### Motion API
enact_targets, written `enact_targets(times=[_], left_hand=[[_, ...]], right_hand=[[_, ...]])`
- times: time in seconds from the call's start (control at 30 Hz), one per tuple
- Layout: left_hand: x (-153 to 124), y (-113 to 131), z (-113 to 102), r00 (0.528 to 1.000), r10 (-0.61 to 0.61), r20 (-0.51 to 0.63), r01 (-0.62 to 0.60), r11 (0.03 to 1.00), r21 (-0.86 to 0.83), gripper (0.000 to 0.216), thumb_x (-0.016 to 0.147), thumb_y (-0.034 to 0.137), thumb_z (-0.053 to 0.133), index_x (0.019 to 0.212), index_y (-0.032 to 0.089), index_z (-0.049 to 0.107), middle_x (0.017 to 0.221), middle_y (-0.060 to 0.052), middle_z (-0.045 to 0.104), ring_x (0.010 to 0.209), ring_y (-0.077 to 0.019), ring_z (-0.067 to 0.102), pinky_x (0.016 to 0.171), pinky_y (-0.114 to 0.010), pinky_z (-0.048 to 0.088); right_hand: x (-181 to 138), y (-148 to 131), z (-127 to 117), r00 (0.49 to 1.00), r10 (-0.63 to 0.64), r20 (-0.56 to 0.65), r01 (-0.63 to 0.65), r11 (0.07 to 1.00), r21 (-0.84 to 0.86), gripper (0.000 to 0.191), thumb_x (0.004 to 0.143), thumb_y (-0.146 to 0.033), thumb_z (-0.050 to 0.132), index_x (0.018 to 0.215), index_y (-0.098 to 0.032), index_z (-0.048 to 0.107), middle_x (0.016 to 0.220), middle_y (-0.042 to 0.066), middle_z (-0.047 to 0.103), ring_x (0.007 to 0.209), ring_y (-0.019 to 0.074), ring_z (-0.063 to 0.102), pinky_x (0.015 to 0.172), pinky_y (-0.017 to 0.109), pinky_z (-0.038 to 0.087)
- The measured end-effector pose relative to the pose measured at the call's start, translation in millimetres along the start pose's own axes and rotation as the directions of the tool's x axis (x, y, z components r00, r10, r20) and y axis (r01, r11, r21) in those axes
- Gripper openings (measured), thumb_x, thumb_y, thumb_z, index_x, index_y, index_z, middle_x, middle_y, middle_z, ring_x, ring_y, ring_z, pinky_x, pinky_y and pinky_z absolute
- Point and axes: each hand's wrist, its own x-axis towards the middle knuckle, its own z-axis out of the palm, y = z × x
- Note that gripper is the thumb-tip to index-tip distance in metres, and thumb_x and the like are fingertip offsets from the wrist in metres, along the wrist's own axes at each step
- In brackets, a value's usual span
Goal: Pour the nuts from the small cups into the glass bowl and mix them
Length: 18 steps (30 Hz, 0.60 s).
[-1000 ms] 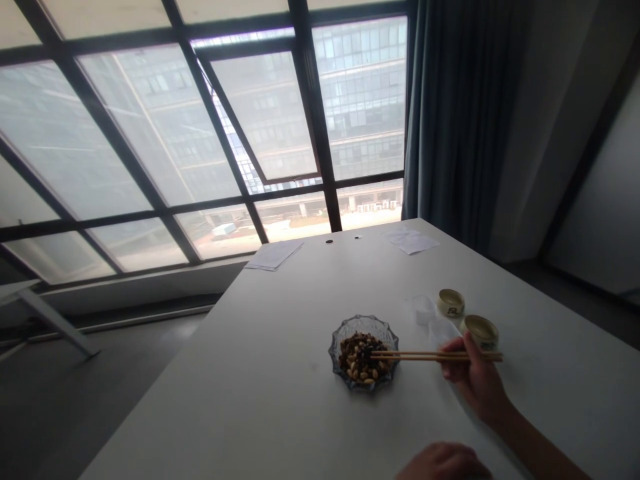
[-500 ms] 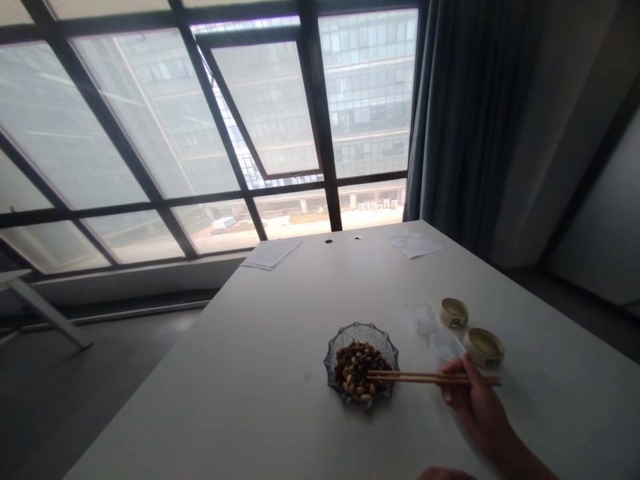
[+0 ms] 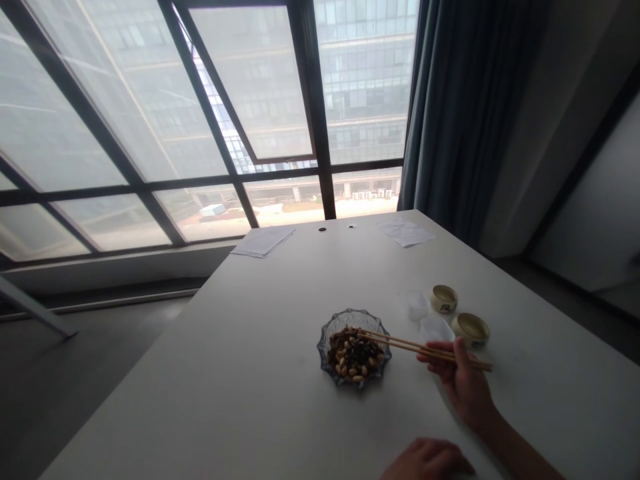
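Note:
My right hand (image 3: 463, 383) is closed around a pair of wooden chopsticks (image 3: 400, 343), which point left. Their tips touch the dark pieces at the back of the mix (image 3: 353, 353) of nuts and dark dried bits in a clear, scallop-edged glass bowl (image 3: 323, 353). At the bottom edge lies my left hand (image 3: 427, 459), partly cut off, with its fingers resting loosely toward the right and nothing visible in them. Just beyond the right hand stand a small clear plastic container (image 3: 436, 329) and a round cream-coloured bowl (image 3: 471, 328).
A second cream bowl (image 3: 444, 298) and another clear container (image 3: 417, 305) stand farther back. Papers (image 3: 264, 242) lie at the white table's far left corner, with more sheets (image 3: 407, 232) at the far right. A dark curtain (image 3: 450, 120) hangs beside the windows.
The chopstick tips have moved from the middle of the mix toward its back and now slant. More of my left hand has come into view. The whole view has shifted slightly.

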Motion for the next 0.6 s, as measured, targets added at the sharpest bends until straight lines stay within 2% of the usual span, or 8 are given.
enact_targets(times=[0.07,0.13,0.3,0.4,0.5,0.6], left_hand=[[-1,2,-11,0.994,0.094,0.056,-0.095,0.995,0.01,0.021,0.112,0.042,0.061,0.12,0.025,0.071,0.135,-0.006,0.071,0.134,-0.0258,0.06,0.117,-0.037,0.044],[-3,3,-25,0.985,0.151,0.087,-0.154,0.988,0.025,0.024,0.114,0.037,0.057,0.125,0.019,0.069,0.141,-0.01,0.066,0.141,-0.0269,0.054,0.121,-0.037,0.039],[-10,1,-56,0.943,0.29,0.162,-0.298,0.954,0.028,0.027,0.115,0.03,0.052,0.132,0.015,0.067,0.151,-0.01,0.059,0.147,-0.0234,0.046,0.125,-0.029,0.03],[-17,-1,-78,0.942,0.294,0.161,-0.303,0.952,0.037,0.027,0.116,0.028,0.049,0.136,0.017,0.064,0.151,-0.008,0.059,0.147,-0.0225,0.047,0.124,-0.029,0.03],[-32,1,-107,0.957,0.244,0.157,-0.252,0.967,0.033,0.03,0.109,0.035,0.063,0.134,0.018,0.064,0.148,-0.009,0.06,0.143,-0.0252,0.052,0.123,-0.031,0.034],[-53,4,-135,0.978,0.159,0.138,-0.164,0.986,0.023,0.029,0.103,0.022,0.064,0.132,0.022,0.063,0.149,-0.008,0.06,0.144,-0.0258,0.051,0.123,-0.035,0.035]], right_hand=[[0,-7,3,0.998,-0.056,0.017,0.057,0.996,-0.063,0.063,0.071,-0.076,0.081,0.081,-0.014,0.085,0.08,0.015,0.082,0.071,0.0254,0.081,0.056,0.023,0.063],[0,-15,8,0.992,-0.111,0.061,0.118,0.985,-0.129,0.067,0.077,-0.079,0.074,0.084,-0.014,0.085,0.082,0.017,0.083,0.074,0.0276,0.082,0.058,0.025,0.064],[-6,-43,38,0.959,-0.165,0.229,0.238,0.91,-0.341,0.067,0.086,-0.078,0.065,0.087,-0.013,0.083,0.079,0.017,0.082,0.073,0.0305,0.082,0.06,0.033,0.066],[-12,-59,64,0.937,-0.182,0.299,0.312,0.819,-0.481,0.063,0.091,-0.073,0.062,0.084,-0.013,0.08,0.069,0.014,0.08,0.059,0.0249,0.077,0.056,0.031,0.063],[-18,-66,90,0.923,-0.113,0.369,0.335,0.71,-0.619,0.062,0.093,-0.072,0.059,0.076,-0.015,0.075,0.058,0.01,0.075,0.046,0.02,0.069,0.048,0.028,0.056],[-21,-60,114,0.892,-0.019,0.451,0.354,0.651,-0.672,0.064,0.098,-0.071,0.051,0.072,-0.016,0.071,0.054,0.007,0.072,0.047,0.0205,0.069,0.048,0.027,0.053]])
